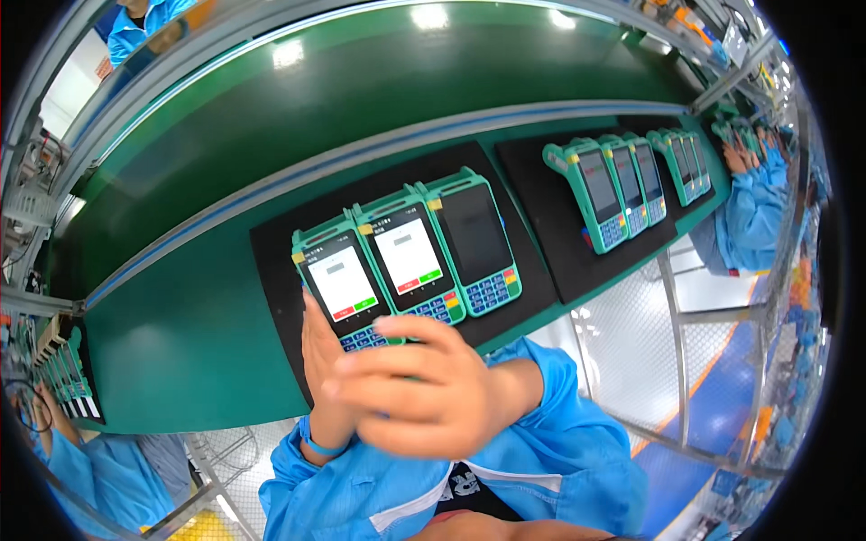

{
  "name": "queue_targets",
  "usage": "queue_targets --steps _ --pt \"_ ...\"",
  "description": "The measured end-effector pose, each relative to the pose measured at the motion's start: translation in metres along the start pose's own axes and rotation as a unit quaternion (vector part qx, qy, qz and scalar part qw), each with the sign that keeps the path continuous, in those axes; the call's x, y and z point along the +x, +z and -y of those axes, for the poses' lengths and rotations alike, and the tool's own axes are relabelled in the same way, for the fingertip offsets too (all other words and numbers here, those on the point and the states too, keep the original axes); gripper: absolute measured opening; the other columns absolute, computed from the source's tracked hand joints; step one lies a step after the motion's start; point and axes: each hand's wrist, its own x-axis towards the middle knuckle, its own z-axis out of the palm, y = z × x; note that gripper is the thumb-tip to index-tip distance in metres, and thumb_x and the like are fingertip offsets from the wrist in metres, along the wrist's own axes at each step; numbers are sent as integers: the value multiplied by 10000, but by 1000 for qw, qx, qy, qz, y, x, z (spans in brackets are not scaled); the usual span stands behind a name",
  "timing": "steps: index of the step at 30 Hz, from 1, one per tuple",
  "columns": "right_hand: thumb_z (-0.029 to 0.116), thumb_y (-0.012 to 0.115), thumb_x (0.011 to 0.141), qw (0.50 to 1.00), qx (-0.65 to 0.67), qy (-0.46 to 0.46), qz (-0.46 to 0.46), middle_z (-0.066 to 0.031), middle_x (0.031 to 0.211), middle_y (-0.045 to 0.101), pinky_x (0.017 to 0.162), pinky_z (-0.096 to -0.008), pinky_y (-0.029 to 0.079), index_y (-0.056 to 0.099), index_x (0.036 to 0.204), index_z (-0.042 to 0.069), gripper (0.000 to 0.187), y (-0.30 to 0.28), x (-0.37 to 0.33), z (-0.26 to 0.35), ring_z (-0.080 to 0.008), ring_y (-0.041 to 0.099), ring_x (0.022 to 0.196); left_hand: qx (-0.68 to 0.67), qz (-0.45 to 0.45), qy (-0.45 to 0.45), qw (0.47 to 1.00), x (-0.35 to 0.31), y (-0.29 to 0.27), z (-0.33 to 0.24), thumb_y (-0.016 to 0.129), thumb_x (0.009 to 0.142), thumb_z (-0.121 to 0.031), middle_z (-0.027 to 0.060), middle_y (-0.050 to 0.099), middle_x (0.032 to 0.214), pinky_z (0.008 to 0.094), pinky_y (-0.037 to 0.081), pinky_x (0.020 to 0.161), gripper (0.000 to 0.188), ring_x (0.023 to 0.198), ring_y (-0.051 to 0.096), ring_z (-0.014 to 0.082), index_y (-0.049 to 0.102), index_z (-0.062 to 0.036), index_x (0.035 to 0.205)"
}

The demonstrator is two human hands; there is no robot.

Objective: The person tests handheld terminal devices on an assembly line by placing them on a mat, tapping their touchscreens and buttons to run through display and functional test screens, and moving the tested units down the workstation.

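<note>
Three green-framed card payment terminals stand side by side before me. The left terminal (338, 278) and the middle terminal (406, 252) have lit white screens with a red and a green button; the right terminal (474, 234) has a dark screen. My left hand (322, 361) is upright at the left terminal's lower left edge, fingers stretched out; whether it touches the casing I cannot tell. Crossing in front of it, my right hand (424, 388) hovers with fingers apart and nothing in them, slightly blurred. It hides the left terminal's lower keypad and part of my left hand.
A black mat (280, 270) lies under the terminals on the green bench (180, 352). A second black mat (532, 198) to the right holds more terminals (600, 194). A metal rail (361, 135) runs behind. Co-workers in blue sleeves sit left (117, 478) and right (758, 207).
</note>
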Motion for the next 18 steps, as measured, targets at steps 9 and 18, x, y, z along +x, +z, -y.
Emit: queue_targets --steps 9,18 --pt "177 653 774 984 165 -57 -33 -152 1019 657 1008 -569 446 586 735 15 180 -5 16 14 -328 632 993 1 79 -134 988 0 -3 -17 929 634 -287 314 362 1492 505 381 1083 1271 1319 447 470 115 64 1544" --pt "165 642 898 997 54 -40 -38 -121 1110 719 1022 -494 432 657 1004 137 110 -35 -9 -4 -270 678 1075 -14 103 -152 983 -4 -5 -14 910 678 -303 348 308 1512 496 340 1118 1240 1356 399 487 106 97 1534"
